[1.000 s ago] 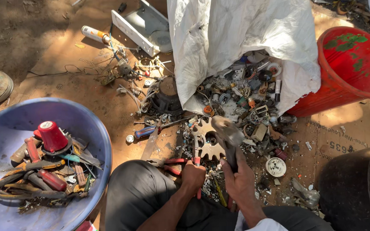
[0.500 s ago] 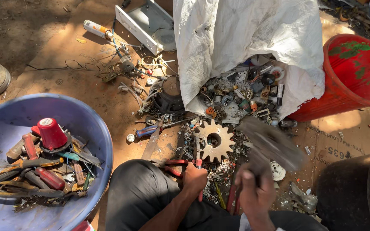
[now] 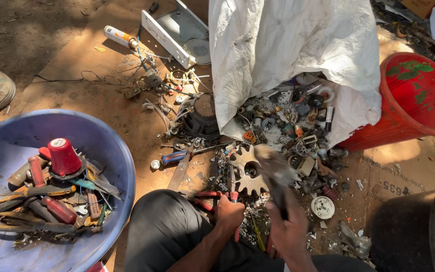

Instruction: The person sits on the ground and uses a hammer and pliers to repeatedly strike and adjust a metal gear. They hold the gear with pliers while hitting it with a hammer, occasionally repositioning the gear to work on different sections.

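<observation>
Red-handled pliers (image 3: 216,197) gripped in left hand (image 3: 229,214); blurred hammer (image 3: 274,171) clenched in right hand (image 3: 289,232), over gear (image 3: 246,171); scrap (image 3: 288,121) spilled from sack (image 3: 288,45).

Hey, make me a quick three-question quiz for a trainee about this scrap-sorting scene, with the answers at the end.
1. True or false: the toothed gear lies inside the blue basin.
2. What does the left hand grip?
A. red-handled pliers
B. spray can
C. red bucket
3. Fill in: small parts spill out of the white ____.

Key
1. False; it lies on the ground among scrap.
2. A
3. sack. The right hand holds a blurred dark tool.
</observation>
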